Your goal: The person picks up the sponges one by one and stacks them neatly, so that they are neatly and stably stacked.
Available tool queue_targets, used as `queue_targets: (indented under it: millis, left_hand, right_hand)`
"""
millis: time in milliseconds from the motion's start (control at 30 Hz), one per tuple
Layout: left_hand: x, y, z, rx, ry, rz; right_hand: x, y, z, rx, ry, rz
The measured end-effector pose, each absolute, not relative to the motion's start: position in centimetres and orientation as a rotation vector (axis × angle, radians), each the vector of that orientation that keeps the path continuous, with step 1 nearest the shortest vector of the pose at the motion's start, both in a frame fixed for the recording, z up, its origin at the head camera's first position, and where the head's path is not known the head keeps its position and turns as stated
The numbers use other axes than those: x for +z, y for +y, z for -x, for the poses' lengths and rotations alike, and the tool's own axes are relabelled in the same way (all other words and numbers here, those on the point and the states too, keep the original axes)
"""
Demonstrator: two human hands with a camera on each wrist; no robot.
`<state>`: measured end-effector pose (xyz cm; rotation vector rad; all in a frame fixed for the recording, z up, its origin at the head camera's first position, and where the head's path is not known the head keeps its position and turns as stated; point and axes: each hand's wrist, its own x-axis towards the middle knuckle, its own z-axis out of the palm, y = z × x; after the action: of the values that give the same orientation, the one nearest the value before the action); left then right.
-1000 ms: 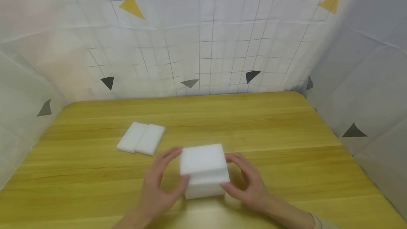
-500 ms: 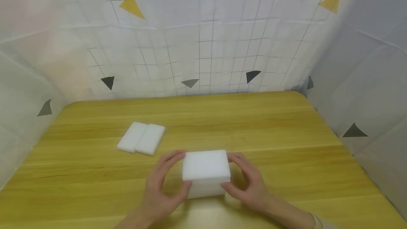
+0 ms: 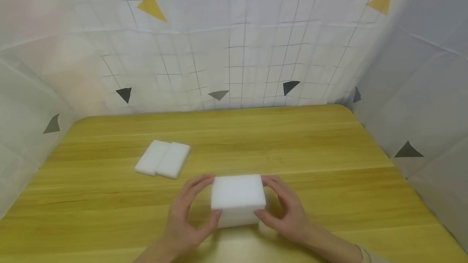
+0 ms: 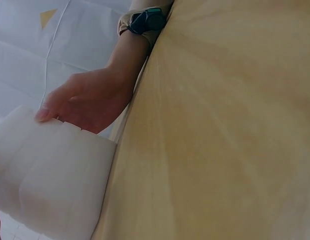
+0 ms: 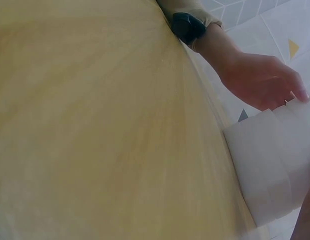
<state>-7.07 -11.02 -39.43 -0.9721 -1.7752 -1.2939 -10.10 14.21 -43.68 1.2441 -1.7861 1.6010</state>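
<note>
The foam stack (image 3: 237, 199) has sunk lower; left hand (image 3: 186, 218) and right hand (image 3: 287, 210) clasp its sides.

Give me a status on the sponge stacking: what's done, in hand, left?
Done: a stack of white sponges stands on the wooden table, its layers roughly flush. In hand: the left hand and right hand grip its two sides, seemingly squaring it. Left, probably: two sponges lying side by side apart from the stack.
</note>
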Motion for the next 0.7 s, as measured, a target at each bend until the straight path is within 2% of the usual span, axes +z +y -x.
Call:
queue_targets:
  millis: [267,700]
  left_hand:
    - [-39.3,-11.0,7.1,-1.403,-1.745,1.019]
    - [-41.3,-11.4,7.3,-1.523,-1.743,1.031]
  right_hand:
    - [-43.7,14.3,10.1,1.591,-1.800,-1.232]
    - [-44.0,14.3,10.2,1.587,-1.780,-1.254]
